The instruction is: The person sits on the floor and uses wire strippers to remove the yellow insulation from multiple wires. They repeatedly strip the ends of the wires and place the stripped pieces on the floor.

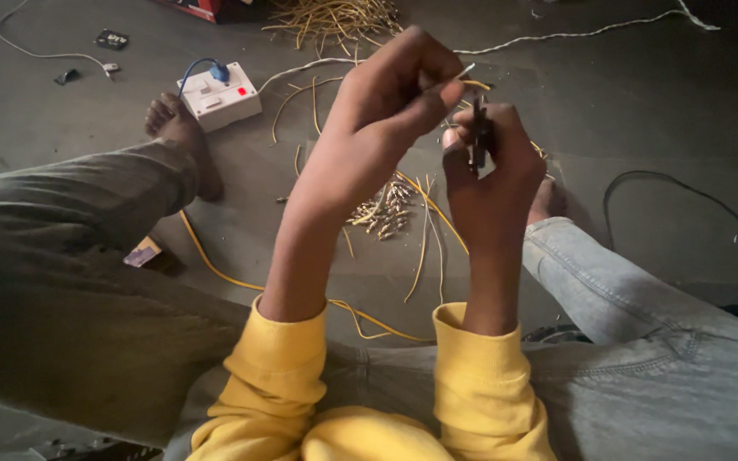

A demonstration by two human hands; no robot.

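Left hand (390, 98) raised, fingers pressed together, pinching the bare tip of a short yellow wire (474, 84) between thumb and forefinger. Right hand (493, 162) just beside it, closed around a small dark tool (478, 132), held upright, looks like a stripper or cutter, can't tell which. Wire end sticks out of the left hand toward the tool's top, nearly touching it.

Risks, as a judgement: the pinch is on very little wire, so it could slip out and drop to the floor; the tool's tip sits close to the left fingertips, so a squeeze off the mark could nip skin or cut the strand instead of its sleeve. Dim light makes aiming harder.

Below both hands, on the floor: a small heap of metal terminals (383, 212) and loose yellow wire lengths (424, 248). Further out to the left, a white power socket box (219, 96) with a blue plug, beside a bare foot (183, 137). Beyond the hands, at the far edge, a bundle of yellow wires (335, 19). Right of the right hand, a black cable (685, 192) loops on the floor. Yellow sleeves, jeans near the camera.
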